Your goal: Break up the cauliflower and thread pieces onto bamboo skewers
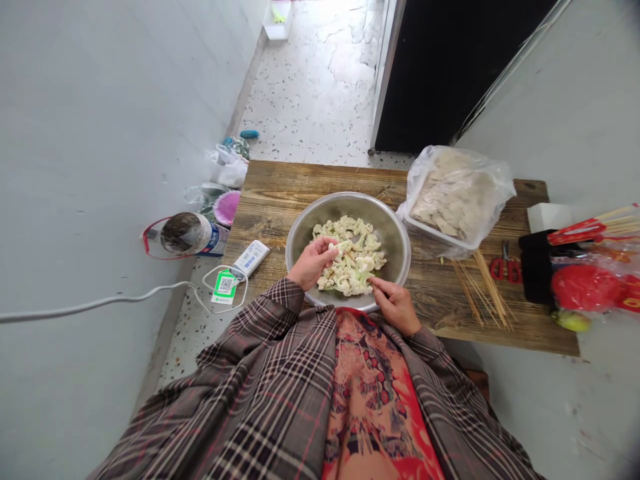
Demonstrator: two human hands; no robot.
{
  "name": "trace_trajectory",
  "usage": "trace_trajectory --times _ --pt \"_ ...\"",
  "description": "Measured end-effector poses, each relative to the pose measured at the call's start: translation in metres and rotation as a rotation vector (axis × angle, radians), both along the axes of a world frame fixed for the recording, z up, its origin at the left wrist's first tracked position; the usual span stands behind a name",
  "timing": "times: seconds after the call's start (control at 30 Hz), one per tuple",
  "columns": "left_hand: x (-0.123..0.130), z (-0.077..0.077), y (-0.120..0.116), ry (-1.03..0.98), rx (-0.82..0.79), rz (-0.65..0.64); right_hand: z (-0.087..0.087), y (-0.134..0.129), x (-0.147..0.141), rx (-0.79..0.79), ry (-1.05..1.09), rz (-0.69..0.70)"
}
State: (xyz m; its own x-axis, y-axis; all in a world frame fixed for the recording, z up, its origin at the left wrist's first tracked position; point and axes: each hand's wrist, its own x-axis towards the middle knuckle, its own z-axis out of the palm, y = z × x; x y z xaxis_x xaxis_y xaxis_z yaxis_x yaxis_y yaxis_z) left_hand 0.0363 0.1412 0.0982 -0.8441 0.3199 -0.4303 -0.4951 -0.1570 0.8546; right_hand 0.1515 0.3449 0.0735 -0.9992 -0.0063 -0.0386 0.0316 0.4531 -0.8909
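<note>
A wide steel bowl [397, 235] stands on the wooden table in front of me, with many pale cauliflower florets [354, 230] in it. Over the bowl's left side, my left hand [313, 263] is closed, thumb and fingers pinched on a cauliflower floret [343, 249]. My right hand [399, 307] is at the bowl's near right rim, its fingers pressed together close to the florets. What it pinches, if anything, is too small to make out.
Right of the bowl, a bag-wrapped white tub [450, 197] holds flat pale pieces. Near it lie wooden skewers [487, 293] and red-handled scissors [506, 268]. A corded white power strip [251, 259] lies at the table's left edge [265, 183]. A bucket [187, 235] stands by the wall.
</note>
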Motion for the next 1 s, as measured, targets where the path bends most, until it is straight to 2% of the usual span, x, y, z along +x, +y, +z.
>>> trace_trajectory --times 0.27,0.53,0.8,1.0 --pt "0.0011 0.004 -0.0006 0.277 -0.233 -0.094 0.0013 -0.0017 0.0022 0.016 0.011 -0.027" --pt "0.0074 0.0017 0.0029 0.152 -0.134 -0.042 -0.0007 -0.0033 0.0022 -0.003 -0.006 -0.068" --pt "0.0071 -0.0003 -0.0001 0.241 -0.185 -0.068 -0.0001 -0.0024 0.0006 -0.013 -0.014 -0.063" --pt "0.0094 0.0053 0.0018 0.194 -0.174 -0.041 -0.0058 -0.0079 0.0 -0.05 -0.018 -0.097"
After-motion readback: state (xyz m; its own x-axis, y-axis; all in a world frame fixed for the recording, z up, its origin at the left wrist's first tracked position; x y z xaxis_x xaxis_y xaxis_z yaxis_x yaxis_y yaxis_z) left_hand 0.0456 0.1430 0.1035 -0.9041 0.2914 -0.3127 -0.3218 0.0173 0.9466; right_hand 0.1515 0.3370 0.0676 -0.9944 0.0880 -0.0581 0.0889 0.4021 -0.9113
